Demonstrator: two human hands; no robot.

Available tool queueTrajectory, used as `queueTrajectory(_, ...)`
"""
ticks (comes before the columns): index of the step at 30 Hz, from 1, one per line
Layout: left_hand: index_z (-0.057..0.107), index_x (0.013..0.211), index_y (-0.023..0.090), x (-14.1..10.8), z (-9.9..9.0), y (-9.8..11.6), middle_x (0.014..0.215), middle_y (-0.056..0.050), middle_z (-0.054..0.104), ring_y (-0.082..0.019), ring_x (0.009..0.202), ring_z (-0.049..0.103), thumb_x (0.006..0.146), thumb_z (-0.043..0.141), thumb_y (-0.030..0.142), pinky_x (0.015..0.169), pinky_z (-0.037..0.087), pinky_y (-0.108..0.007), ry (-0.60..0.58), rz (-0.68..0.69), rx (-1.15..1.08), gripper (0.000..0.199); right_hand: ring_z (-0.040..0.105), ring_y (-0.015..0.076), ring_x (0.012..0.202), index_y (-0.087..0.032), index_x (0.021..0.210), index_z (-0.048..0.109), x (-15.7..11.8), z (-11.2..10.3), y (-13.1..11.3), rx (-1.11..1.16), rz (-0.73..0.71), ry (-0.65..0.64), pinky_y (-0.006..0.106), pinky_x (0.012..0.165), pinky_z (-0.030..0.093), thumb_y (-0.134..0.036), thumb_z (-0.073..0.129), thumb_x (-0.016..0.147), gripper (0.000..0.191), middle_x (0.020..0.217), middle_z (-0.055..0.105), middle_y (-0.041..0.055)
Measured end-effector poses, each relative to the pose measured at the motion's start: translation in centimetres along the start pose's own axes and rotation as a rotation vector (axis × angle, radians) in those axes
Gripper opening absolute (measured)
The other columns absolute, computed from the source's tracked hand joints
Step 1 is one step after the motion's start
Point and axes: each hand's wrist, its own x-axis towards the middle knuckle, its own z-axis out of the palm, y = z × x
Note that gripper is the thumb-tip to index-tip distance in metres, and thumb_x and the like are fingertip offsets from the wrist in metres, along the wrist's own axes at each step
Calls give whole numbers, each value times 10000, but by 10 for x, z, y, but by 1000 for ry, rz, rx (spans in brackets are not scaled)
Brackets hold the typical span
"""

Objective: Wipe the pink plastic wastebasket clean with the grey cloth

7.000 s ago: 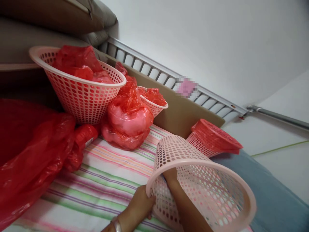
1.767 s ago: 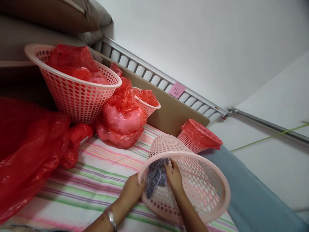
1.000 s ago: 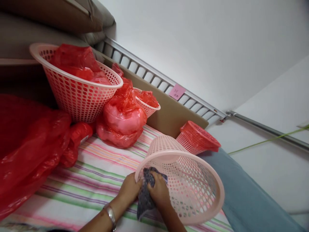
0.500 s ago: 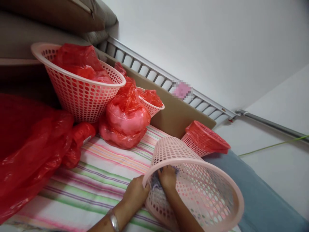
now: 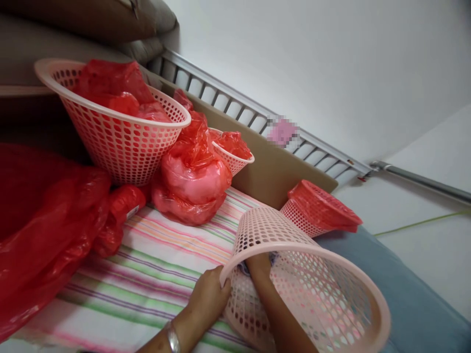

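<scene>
The basket (image 5: 305,279) lies on its side on the striped sheet (image 5: 162,260), its mouth toward the camera. The left hand (image 5: 209,296) has its fingers closed on the rim at the left side and holds the basket steady. The right hand (image 5: 259,264) reaches deep inside, near the bottom, and presses a dark cloth (image 5: 245,267) against the inner wall; only a small part of the cloth shows behind the wrist, and I cannot tell how the right fingers are set, because the rim covers them. I judge that the wiping of the inside is in the middle: the hand works at the far end, and the wall nearer the mouth shows no cloth on it now. The outside is not touched at this moment.

Counted from large to small: one big red bag (image 5: 44,225) fills the left edge. One large basket (image 5: 117,132), filled with red bags, stands at the back. The basket in the hands is the second big one. One round red bundle (image 5: 193,181) lies in the middle, and a smaller red packet (image 5: 123,208) is beside the big bag. One small basket (image 5: 233,154) with a red bag stands behind the bundle. One short basket with a red cover (image 5: 320,208) lies tilted at the right. That makes four baskets. One pink note (image 5: 283,132) is on the rail; it is blurred.
</scene>
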Motion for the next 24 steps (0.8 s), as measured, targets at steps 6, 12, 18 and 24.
queueTrajectory(6,696,902,167,-4,-4,1,902,-85,744,-224,845,665,854,413,259,754,459,-276,18,22,-16,301,580,270,980,-145,1126,602,-52,-14,-10,-163,-49,-60,361,869,420,-236,496,785,368,1012,631,129)
queueTrajectory(12,691,899,160,-4,-3,0,888,-96,742,-222,824,662,857,407,271,740,453,-277,28,8,-14,308,559,268,1052,-211,1139,574,-118,-17,-1,-54,-226,5,385,932,413,-205,489,751,398,1095,626,94)
queueTrajectory(18,689,877,155,-4,-4,-1,880,-105,741,-220,821,663,841,444,266,742,449,-273,26,-20,-12,271,564,258,1049,-241,1119,574,-136,-23,4,26,-316,21,394,924,432,-223,487,757,373,1092,631,73)
queueTrajectory(24,689,930,169,-4,-7,1,922,-98,742,-225,870,665,847,441,270,772,451,-275,16,-26,-19,280,556,264,1038,-170,1114,587,-76,-17,-10,4,-195,-7,394,936,410,-224,459,765,375,1057,631,111)
